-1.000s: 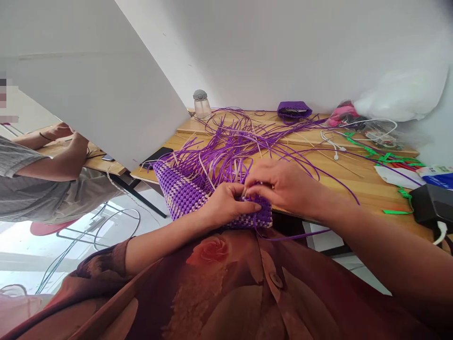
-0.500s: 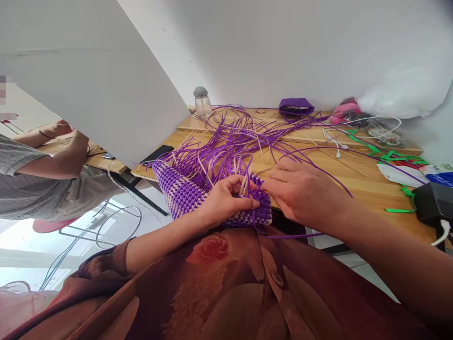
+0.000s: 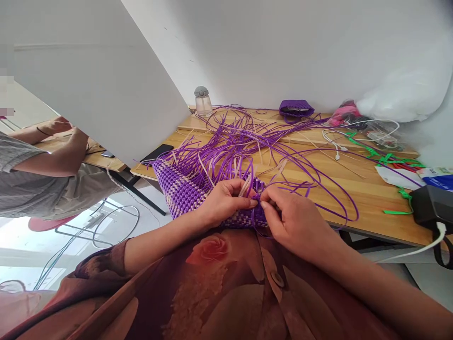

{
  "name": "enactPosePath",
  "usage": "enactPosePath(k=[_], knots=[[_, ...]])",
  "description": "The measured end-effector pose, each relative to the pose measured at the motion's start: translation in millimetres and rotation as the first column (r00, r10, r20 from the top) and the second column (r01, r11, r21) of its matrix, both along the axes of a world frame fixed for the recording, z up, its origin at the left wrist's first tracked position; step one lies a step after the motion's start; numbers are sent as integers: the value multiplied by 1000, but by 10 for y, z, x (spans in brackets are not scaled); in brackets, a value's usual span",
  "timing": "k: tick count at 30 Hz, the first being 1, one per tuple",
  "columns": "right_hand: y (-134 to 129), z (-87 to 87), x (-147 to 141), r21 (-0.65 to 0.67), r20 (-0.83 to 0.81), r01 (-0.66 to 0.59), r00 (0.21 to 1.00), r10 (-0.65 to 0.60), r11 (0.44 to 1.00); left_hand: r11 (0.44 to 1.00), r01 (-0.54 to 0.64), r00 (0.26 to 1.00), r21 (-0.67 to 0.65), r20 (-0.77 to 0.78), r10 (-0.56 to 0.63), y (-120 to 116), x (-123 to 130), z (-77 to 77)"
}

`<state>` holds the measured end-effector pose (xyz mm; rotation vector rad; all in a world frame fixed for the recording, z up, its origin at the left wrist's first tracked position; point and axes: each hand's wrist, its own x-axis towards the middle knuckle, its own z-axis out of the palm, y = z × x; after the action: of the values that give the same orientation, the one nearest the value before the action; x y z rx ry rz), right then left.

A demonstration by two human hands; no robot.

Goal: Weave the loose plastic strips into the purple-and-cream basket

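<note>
A purple and cream woven basket (image 3: 180, 186) lies on its side at the table's front edge, close against my body. Long loose purple and cream plastic strips (image 3: 233, 141) fan out from it across the table. My left hand (image 3: 226, 203) pinches the weave's edge and some strips between thumb and fingers. Right beside it, my right hand (image 3: 293, 217) is closed in a pinch at the same edge, fingertips almost meeting the left thumb. What those right fingertips grip is too small to make out, and both hands partly hide the weave.
A clear bottle (image 3: 203, 101) and a small purple woven pouch (image 3: 296, 108) stand at the back. White cables (image 3: 336, 144), green strips (image 3: 385, 156) and a black power block (image 3: 430, 208) lie right. A black phone-like slab (image 3: 159, 155) is left; beyond the partition (image 3: 106, 85) sits another person (image 3: 53, 170).
My right hand has come down and toward me, nearer my left thumb. Purple strips now loop over the table to its right. My left hand has barely moved.
</note>
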<state>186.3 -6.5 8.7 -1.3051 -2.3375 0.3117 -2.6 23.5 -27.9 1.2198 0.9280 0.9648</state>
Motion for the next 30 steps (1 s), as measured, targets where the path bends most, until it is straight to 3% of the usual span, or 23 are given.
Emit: enactPosePath(k=[6, 20, 25, 30], knots=[[87, -177, 59, -89, -210, -44, 977, 25, 995, 998, 51, 998, 26, 20, -52, 1, 13, 5], [121, -333, 140, -287, -357, -156, 933, 45, 945, 1000, -3, 1000, -21, -14, 2, 30, 153, -11], [150, -450, 153, -360, -431, -181, 902, 8, 915, 995, 81, 994, -50, -74, -85, 90, 132, -82], [155, -387, 162, -397, -501, -252, 865, 22, 882, 984, 140, 986, -107, -78, -148, 72, 101, -14]])
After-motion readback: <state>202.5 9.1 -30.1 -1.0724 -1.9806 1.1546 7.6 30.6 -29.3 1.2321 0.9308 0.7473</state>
